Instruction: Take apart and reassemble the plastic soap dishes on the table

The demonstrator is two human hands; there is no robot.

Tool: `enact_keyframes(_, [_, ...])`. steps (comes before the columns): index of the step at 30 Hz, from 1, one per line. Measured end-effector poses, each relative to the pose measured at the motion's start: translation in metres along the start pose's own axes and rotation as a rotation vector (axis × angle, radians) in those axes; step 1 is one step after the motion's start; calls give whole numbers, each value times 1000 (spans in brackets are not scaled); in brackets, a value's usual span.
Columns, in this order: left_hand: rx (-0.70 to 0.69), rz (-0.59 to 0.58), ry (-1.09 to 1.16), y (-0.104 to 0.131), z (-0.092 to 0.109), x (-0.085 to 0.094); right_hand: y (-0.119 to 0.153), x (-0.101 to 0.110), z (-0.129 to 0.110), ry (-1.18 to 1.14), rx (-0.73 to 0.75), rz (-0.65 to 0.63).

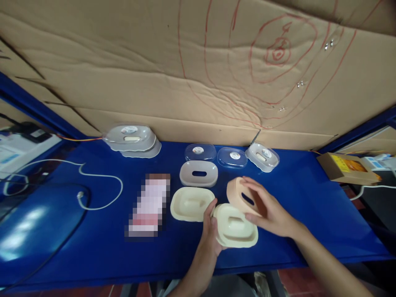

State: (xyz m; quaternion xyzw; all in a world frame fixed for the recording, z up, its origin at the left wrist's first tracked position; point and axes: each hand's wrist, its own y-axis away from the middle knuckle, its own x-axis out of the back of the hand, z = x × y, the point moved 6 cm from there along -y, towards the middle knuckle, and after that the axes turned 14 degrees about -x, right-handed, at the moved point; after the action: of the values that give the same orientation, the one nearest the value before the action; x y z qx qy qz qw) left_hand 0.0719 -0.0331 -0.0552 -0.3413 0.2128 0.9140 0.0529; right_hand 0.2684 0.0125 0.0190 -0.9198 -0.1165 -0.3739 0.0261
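My left hand [210, 233] is closed around the side of a cream, oval plastic dish [239, 239] with a raised middle, tilted above the table's front part. Close to the dish's upper right edge, my right hand [276, 212] grips a peach, oval plastic piece [235, 194] with a dark slot in it. Whether the two pieces touch is hard to make out. Just left of my left hand, another cream dish [185, 216] lies on the table. Behind that lies a pale grey oval piece [185, 175] with a slot.
Clear lids [192, 154] with round stickers and a lidded grey box [266, 163] stand at the back. Stacked grey boxes [139, 144] sit back left. A blurred-out flat item [150, 202] and a white cable [119, 189] lie left. A cardboard box [343, 173] is at right.
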Motion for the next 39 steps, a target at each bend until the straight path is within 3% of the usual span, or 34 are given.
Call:
enact_keyframes(6, [-234,-187,-456,15,9,1,-52,16,25,309,80,16])
enact_keyframes(12, [-484,-301,-1041,12,20,0,-75,7,18,351,144,-45])
enact_keyframes(14, [-567,-309,-1157,12,25,-5,-76,17,21,375,127,51])
enact_keyframes(18, [-688,-261,-1332,14,30,-13,-73,62,54,495,-94,493])
enact_keyframes(21, [-686,-212,-1400,14,27,-12,-74,83,90,490,-262,574])
enact_keyframes(26, [-581,-167,-1228,11,25,-7,-75,97,114,377,-280,503])
enact_keyframes(31, [-434,-244,-1026,9,39,-18,-54,108,88,245,-272,493])
enact_keyframes(33, [-326,-302,-769,4,44,-27,-45,96,63,58,-218,346])
enact_keyframes(36, [-171,-413,-270,-11,51,-43,-35,61,14,-115,-53,-4])
enact_keyframes(39, [-82,-480,-84,-29,57,-55,-29,33,-19,-176,103,-190])
